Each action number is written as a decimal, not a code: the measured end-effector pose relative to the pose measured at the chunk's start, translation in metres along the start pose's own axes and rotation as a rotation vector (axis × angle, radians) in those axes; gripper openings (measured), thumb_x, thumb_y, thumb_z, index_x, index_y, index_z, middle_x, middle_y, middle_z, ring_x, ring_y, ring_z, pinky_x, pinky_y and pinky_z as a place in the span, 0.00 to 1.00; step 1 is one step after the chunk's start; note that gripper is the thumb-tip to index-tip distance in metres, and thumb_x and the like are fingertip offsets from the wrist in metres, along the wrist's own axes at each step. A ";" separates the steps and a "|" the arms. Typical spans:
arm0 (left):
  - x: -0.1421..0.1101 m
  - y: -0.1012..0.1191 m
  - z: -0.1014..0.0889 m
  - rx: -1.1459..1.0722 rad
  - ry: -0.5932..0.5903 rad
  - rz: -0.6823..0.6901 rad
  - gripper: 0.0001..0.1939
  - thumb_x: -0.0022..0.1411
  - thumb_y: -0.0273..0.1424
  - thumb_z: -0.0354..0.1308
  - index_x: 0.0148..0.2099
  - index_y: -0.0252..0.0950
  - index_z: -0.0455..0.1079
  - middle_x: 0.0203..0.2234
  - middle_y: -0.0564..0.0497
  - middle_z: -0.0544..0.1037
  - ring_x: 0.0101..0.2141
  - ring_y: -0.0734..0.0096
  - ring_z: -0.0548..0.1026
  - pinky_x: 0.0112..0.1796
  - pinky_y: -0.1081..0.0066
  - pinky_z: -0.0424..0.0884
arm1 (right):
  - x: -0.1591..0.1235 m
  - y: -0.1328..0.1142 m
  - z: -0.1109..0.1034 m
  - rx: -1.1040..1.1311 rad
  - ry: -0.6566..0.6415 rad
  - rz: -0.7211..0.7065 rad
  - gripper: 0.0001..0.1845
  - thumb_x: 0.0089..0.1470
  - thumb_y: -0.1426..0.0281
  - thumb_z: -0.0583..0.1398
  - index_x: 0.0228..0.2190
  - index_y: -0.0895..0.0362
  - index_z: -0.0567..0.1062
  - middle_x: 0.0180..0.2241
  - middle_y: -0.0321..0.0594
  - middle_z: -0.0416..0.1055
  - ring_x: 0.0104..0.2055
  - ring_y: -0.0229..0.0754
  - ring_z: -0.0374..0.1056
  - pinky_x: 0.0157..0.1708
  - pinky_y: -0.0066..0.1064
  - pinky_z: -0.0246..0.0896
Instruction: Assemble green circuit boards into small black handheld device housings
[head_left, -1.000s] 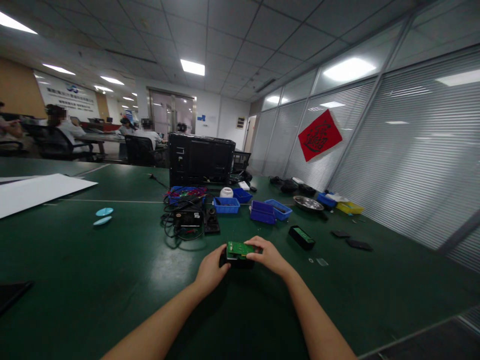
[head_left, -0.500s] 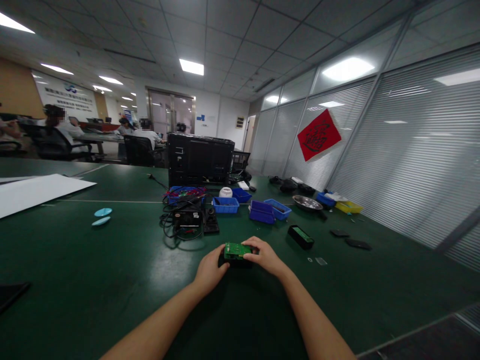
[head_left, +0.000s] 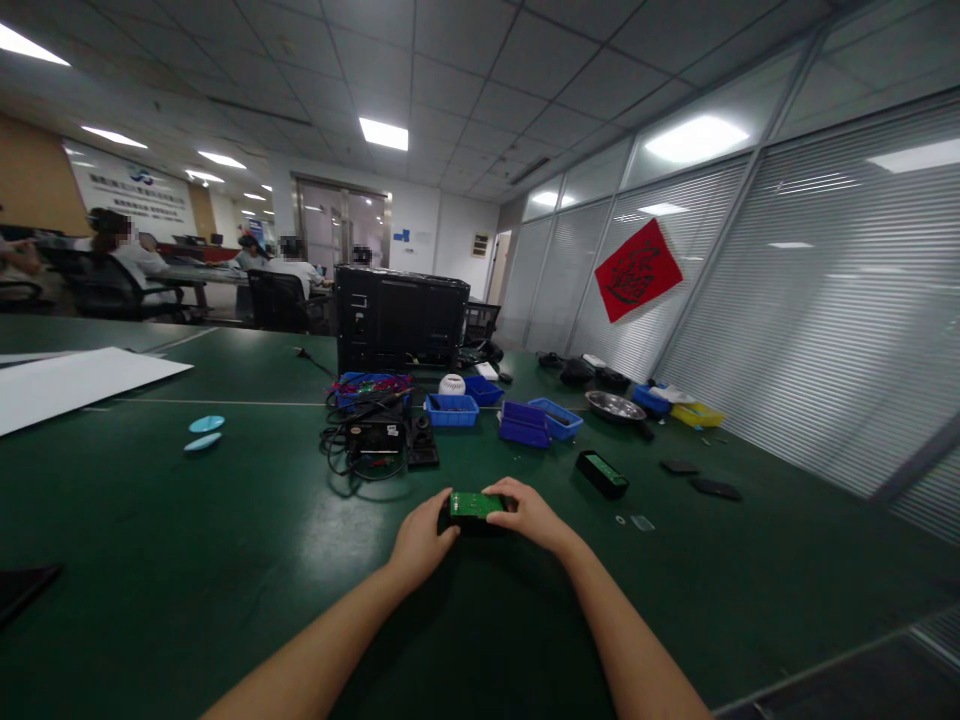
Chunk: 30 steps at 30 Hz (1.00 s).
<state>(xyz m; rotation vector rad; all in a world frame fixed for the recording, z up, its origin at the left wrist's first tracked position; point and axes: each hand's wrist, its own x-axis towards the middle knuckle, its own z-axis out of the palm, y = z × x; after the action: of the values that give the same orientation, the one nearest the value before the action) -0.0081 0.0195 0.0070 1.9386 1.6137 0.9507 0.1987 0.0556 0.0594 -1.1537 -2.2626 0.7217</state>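
Observation:
A small green circuit board (head_left: 472, 503) lies on top of a black case (head_left: 469, 524) on the green table (head_left: 187, 560). My left hand (head_left: 420, 540) grips the case's left end, fingers curled round it. My right hand (head_left: 529, 513) pinches the board's right edge from above. Both hands are closed on the piece, which rests low over the table.
Beyond my hands lie a tangle of black cables with a small device (head_left: 373, 438), several blue bins (head_left: 452, 409), a black case with a green board (head_left: 601, 473), a metal bowl (head_left: 615, 405), a large black computer case (head_left: 401, 318). Seated people work at the far left.
The green board has sunk lower into the black case between my hands. My hands stay in nearly the same place.

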 end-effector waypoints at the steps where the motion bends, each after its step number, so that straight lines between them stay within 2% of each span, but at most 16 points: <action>1: 0.000 0.000 0.000 -0.001 -0.003 -0.002 0.30 0.49 0.29 0.55 0.57 0.38 0.57 0.50 0.49 0.68 0.50 0.66 0.66 0.51 0.69 0.58 | 0.000 -0.001 -0.001 0.003 -0.012 0.006 0.20 0.43 0.64 0.62 0.40 0.54 0.72 0.38 0.39 0.66 0.37 0.39 0.62 0.36 0.29 0.57; 7: -0.001 0.000 0.000 -0.029 0.006 -0.015 0.33 0.49 0.29 0.55 0.59 0.39 0.53 0.48 0.49 0.70 0.48 0.66 0.67 0.50 0.69 0.59 | -0.002 -0.007 -0.003 0.019 -0.030 0.048 0.20 0.46 0.63 0.60 0.42 0.55 0.71 0.41 0.40 0.68 0.40 0.41 0.63 0.39 0.31 0.58; 13: 0.001 -0.008 0.005 -0.059 0.070 0.052 0.34 0.48 0.27 0.55 0.59 0.38 0.51 0.49 0.48 0.68 0.49 0.68 0.66 0.51 0.69 0.58 | -0.001 -0.004 0.000 -0.025 -0.040 0.085 0.19 0.49 0.61 0.56 0.42 0.56 0.71 0.42 0.42 0.69 0.42 0.42 0.64 0.42 0.33 0.58; 19: 0.003 -0.012 0.009 -0.077 0.113 0.030 0.31 0.49 0.27 0.53 0.57 0.36 0.55 0.47 0.48 0.70 0.48 0.68 0.67 0.50 0.69 0.59 | -0.002 -0.002 0.008 -0.075 -0.119 0.050 0.33 0.42 0.58 0.61 0.50 0.57 0.64 0.50 0.45 0.62 0.51 0.45 0.59 0.50 0.34 0.52; 24: 0.003 -0.012 0.008 -0.075 0.103 0.029 0.30 0.49 0.28 0.53 0.57 0.37 0.56 0.47 0.48 0.70 0.48 0.67 0.67 0.50 0.68 0.59 | -0.001 -0.003 0.013 -0.250 -0.054 0.107 0.24 0.43 0.60 0.60 0.43 0.56 0.69 0.41 0.43 0.68 0.43 0.44 0.64 0.41 0.31 0.56; 30: 0.002 -0.009 0.006 -0.057 0.073 0.021 0.30 0.50 0.30 0.53 0.57 0.38 0.55 0.46 0.49 0.70 0.47 0.68 0.68 0.49 0.69 0.60 | 0.003 0.007 0.003 -0.433 0.078 0.357 0.22 0.45 0.56 0.58 0.40 0.56 0.69 0.38 0.42 0.69 0.40 0.44 0.65 0.35 0.30 0.56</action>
<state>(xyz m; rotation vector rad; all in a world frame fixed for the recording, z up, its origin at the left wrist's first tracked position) -0.0101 0.0237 -0.0030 1.9064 1.5918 1.0754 0.1997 0.0613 0.0533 -1.7860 -2.2319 0.3029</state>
